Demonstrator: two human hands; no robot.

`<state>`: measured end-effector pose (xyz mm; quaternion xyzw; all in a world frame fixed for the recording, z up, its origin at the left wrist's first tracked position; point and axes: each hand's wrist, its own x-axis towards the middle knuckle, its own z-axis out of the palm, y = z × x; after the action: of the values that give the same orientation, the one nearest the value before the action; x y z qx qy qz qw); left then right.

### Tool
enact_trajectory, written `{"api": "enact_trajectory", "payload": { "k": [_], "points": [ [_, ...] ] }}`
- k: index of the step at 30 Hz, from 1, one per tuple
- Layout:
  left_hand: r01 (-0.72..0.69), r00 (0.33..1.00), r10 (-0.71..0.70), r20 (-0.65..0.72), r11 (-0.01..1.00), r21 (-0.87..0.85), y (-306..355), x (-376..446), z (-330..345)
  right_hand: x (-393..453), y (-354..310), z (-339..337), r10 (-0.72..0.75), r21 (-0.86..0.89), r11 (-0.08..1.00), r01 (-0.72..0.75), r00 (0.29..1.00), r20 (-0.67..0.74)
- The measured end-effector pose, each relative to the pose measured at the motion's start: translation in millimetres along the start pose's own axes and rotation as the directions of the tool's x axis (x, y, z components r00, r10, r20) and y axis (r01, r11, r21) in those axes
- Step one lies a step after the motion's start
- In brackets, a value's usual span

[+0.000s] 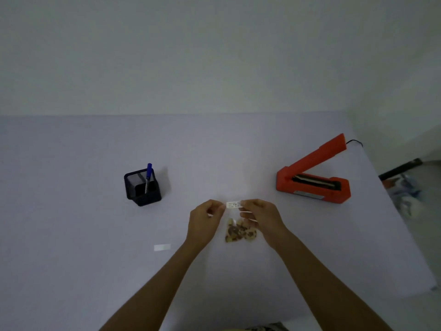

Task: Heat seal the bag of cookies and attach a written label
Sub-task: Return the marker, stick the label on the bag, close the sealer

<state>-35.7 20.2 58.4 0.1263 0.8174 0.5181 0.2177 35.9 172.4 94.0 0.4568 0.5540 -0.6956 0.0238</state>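
At the lower centre of the frame, both hands, left hand point(207, 216) and right hand point(259, 213), pinch the small white written label point(233, 204) above the clear plastic bag of cookies point(240, 230) on the desk point(71, 211), so writing seems done and attaching remains.

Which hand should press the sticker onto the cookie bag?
Probably the right hand: it pinches the small white written label directly above the clear plastic bag of cookies, while the left hand pinches the other end.
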Motion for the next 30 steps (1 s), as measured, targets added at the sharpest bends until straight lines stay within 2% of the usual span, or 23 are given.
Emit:
{"api": "enact_trajectory", "payload": {
  "k": [3,10,13,15,22,26,30],
  "points": [
    [0.052,0.999,-0.052,0.014,0.998,-0.027,3.0,11.5,20.4,19.1,0.2,-13.8,0.035,-0.032,0.999,-0.035,0.999,0.012],
    [0.163,0.985,-0.167,0.050,0.984,0.075,-10.7,34.1,45.0,48.6,15.1,-29.0,0.095,-0.115,0.989,-0.095,0.995,-0.007],
    [0.195,0.980,-0.197,0.020,0.979,0.065,-13.6,35.1,49.6,55.3,24.0,-27.2,0.109,-0.143,0.984,-0.108,0.994,-0.004],
    [0.204,0.979,-0.205,0.001,0.977,0.056,-17.3,35.2,50.4,59.2,29.2,-25.7,0.121,-0.150,0.981,-0.121,0.993,-0.011],
    [0.224,0.965,-0.239,0.108,0.965,0.134,-25.3,39.4,48.4,67.7,39.5,-25.5,0.137,-0.138,0.981,-0.137,0.991,-0.010],
    [0.229,0.962,-0.246,0.116,0.963,0.144,-25.2,41.9,51.9,68.8,41.4,-27.5,0.125,-0.144,0.981,-0.127,0.992,-0.018],
    [0.211,0.966,-0.233,0.110,0.960,0.182,-26.6,45.4,54.3,71.0,42.1,-25.8,0.049,-0.252,0.966,-0.056,0.998,-0.034]
  ]
}}
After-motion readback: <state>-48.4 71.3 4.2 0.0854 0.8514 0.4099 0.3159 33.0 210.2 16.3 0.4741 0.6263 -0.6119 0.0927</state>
